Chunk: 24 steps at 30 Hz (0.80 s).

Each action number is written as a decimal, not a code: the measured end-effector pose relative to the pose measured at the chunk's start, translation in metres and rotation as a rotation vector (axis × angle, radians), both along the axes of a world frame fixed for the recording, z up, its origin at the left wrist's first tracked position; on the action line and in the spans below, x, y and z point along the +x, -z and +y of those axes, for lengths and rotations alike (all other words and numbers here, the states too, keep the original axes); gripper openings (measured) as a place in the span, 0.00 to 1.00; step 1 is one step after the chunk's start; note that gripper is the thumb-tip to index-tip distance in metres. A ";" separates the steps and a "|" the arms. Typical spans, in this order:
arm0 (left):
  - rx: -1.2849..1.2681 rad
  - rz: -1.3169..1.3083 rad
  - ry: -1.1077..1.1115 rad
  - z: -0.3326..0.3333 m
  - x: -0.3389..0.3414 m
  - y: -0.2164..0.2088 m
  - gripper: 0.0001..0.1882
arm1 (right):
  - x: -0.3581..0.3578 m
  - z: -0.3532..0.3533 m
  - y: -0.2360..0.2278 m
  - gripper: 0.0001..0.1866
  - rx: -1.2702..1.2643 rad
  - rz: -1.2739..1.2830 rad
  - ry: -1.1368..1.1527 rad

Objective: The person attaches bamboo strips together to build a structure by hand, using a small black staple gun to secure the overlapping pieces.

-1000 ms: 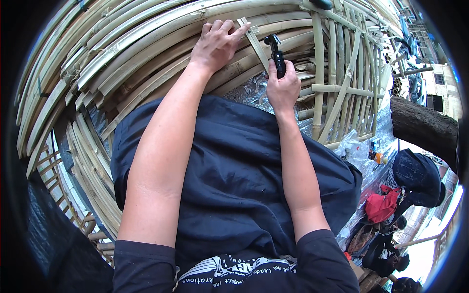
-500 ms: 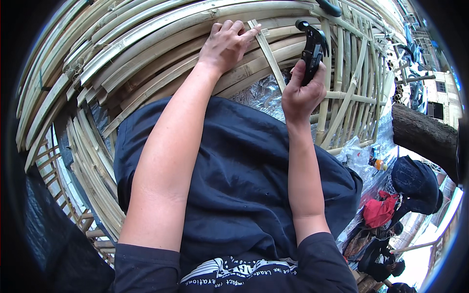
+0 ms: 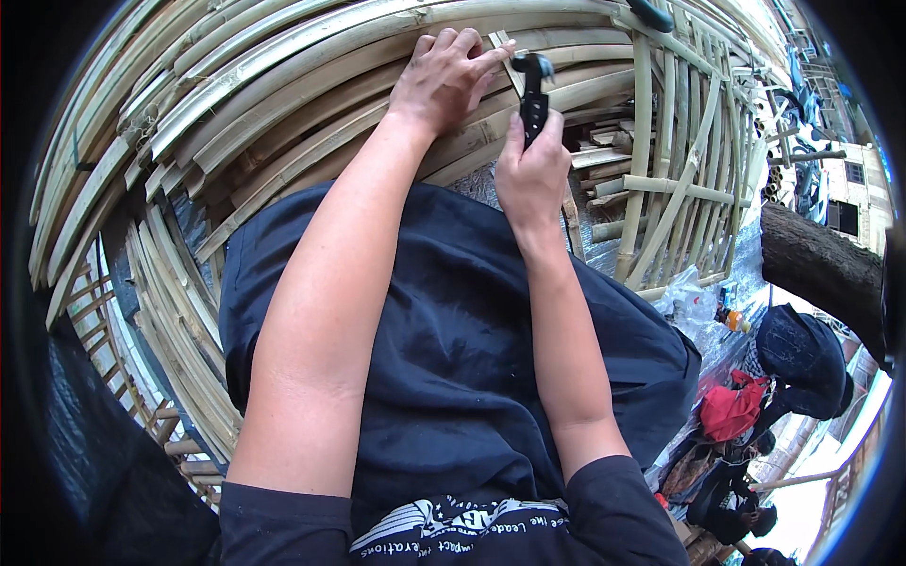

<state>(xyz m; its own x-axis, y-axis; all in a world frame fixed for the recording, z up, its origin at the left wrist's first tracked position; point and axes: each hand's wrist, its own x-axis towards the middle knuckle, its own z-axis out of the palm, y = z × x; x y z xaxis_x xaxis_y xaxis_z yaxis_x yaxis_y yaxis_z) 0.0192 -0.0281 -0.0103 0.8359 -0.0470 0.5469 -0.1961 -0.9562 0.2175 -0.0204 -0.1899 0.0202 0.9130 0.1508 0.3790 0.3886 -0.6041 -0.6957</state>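
My left hand (image 3: 442,80) rests on a stack of split bamboo poles (image 3: 368,47), its fingers bent and closed. The index fingertip lies at the upper end of a narrow bamboo strip (image 3: 514,75) set across the poles. Whatever the fingertips pinch, if anything, is too small to make out. My right hand (image 3: 533,184) is wrapped round the handle of a black hammer (image 3: 534,111). The hammer's head is just right of the left fingertips, over the strip, and hides part of it. I cannot tell whether it touches.
On the right stands a bamboo lattice frame (image 3: 679,160). Dark cloth (image 3: 453,330) covers my lap. Further right are a clear plastic bag (image 3: 687,294), a bottle with orange colour (image 3: 731,319), a red bag (image 3: 731,406) and a thick brown trunk (image 3: 821,269). More bamboo strips (image 3: 184,321) lie left.
My right hand has swung left with the hammer, bringing its head close to my left fingertips and over the strip. My left hand has stayed nearly in place.
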 end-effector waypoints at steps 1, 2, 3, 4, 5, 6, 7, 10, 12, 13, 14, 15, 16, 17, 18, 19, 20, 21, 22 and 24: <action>-0.001 0.000 0.004 0.000 0.000 0.000 0.30 | 0.006 -0.001 0.001 0.12 -0.106 0.030 -0.038; -0.023 0.003 0.007 0.001 0.001 0.001 0.30 | 0.006 0.002 0.004 0.12 -0.027 -0.016 -0.024; -0.042 0.004 0.007 0.002 0.001 0.001 0.30 | 0.004 0.005 0.003 0.12 -0.027 -0.017 -0.023; -0.018 -0.025 0.011 0.002 0.000 0.002 0.30 | 0.002 0.006 0.002 0.11 0.068 -0.071 -0.001; -0.019 -0.025 0.012 0.002 0.002 0.002 0.30 | 0.001 0.006 0.001 0.11 0.164 -0.126 0.021; -0.014 -0.022 0.010 0.001 0.004 0.002 0.30 | 0.003 0.006 0.003 0.11 0.120 -0.090 0.047; -0.010 -0.018 0.009 0.001 0.004 0.003 0.31 | 0.006 0.003 0.003 0.11 0.120 -0.086 0.046; -0.002 -0.013 -0.022 0.004 0.004 0.003 0.31 | 0.007 0.001 -0.002 0.12 0.044 -0.053 0.015; -0.009 -0.012 -0.013 0.003 0.007 0.002 0.32 | 0.002 0.000 -0.003 0.11 0.147 -0.218 0.051; -0.015 -0.010 -0.005 0.002 0.007 0.002 0.32 | 0.002 0.000 -0.001 0.11 0.176 -0.316 0.073; -0.004 -0.006 -0.010 0.000 0.006 0.002 0.33 | 0.003 -0.003 0.004 0.11 0.160 -0.323 0.060; -0.003 -0.005 -0.011 0.001 0.006 0.003 0.33 | 0.000 -0.001 -0.004 0.10 0.067 -0.091 0.058; -0.001 -0.008 -0.016 0.002 0.005 0.005 0.33 | 0.001 0.000 -0.004 0.10 0.068 -0.090 0.057; 0.000 -0.010 -0.020 0.003 0.005 0.006 0.33 | 0.002 0.002 -0.004 0.10 0.041 -0.057 0.037; 0.001 -0.013 -0.020 0.002 0.005 0.005 0.33 | 0.005 0.003 -0.003 0.10 0.015 -0.030 0.019; -0.020 -0.008 -0.011 0.000 0.005 0.005 0.33 | -0.002 0.001 -0.004 0.11 0.090 -0.127 0.042; -0.041 -0.003 -0.001 -0.001 0.006 0.004 0.32 | 0.001 0.001 -0.003 0.11 0.112 -0.235 0.075; -0.039 0.003 -0.003 0.001 0.005 0.005 0.32 | 0.001 0.002 -0.003 0.12 0.135 -0.334 0.107; -0.033 -0.009 -0.005 0.003 0.005 0.005 0.32 | 0.002 0.003 -0.003 0.13 0.093 -0.286 0.077; -0.032 -0.027 0.000 0.004 0.005 0.004 0.32 | 0.007 0.004 -0.003 0.13 -0.012 0.015 0.023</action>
<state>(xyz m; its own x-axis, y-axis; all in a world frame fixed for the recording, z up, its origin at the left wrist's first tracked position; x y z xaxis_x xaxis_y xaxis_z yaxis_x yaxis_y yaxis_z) 0.0241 -0.0237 -0.0147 0.8208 -0.0290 0.5705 -0.2021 -0.9489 0.2425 -0.0137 -0.1858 0.0227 0.9219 0.1340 0.3634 0.3639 -0.6212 -0.6941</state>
